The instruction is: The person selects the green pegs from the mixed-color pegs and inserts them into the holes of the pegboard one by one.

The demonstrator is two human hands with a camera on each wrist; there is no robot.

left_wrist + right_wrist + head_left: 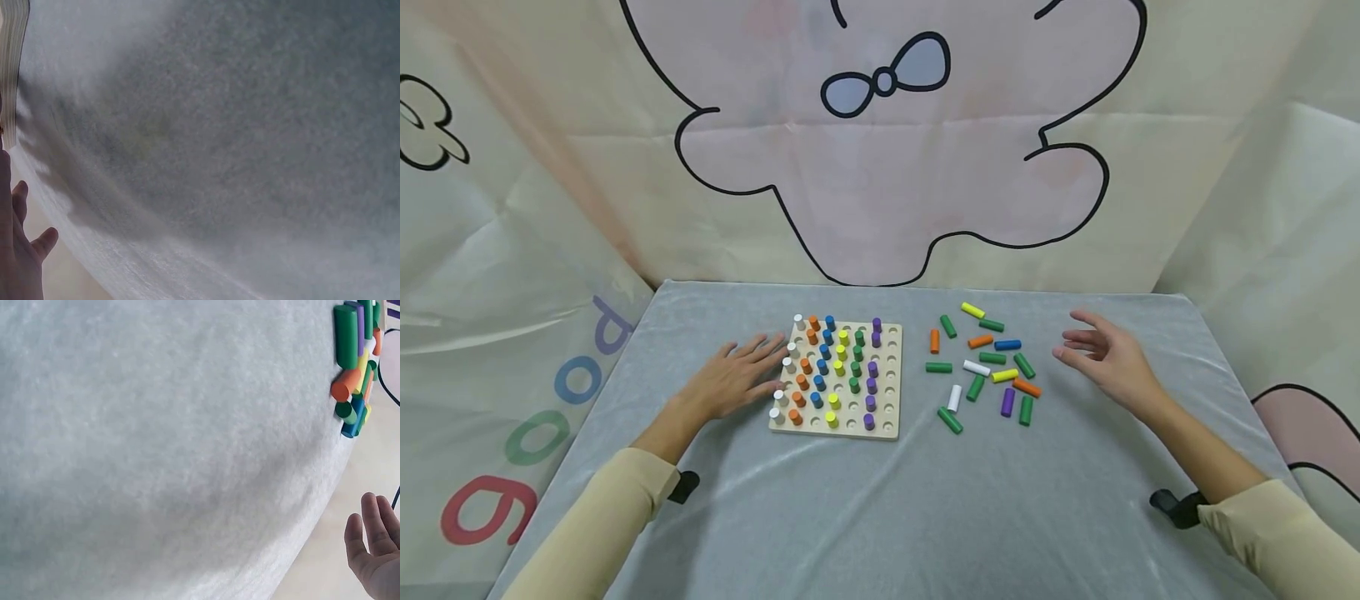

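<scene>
Near the middle of the head view, the wooden board (891,379) lies on the grey cloth (850,517), its left columns filled with upright pegs and its right columns bare. At its left edge the left hand (733,379) rests flat, fingers straight and touching the board, holding nothing. Right of centre, the right hand (1105,354) hovers loose and empty just beside the loose pegs (988,367) scattered on the cloth. To do this well, I judge the left hand should keep the board steady while the right pinches one peg at its middle, so it can be stood upright over a hole. Both wrist views show mostly blurred cloth; the left one barely catches the board's edge, and hole depth cannot be made out.
</scene>
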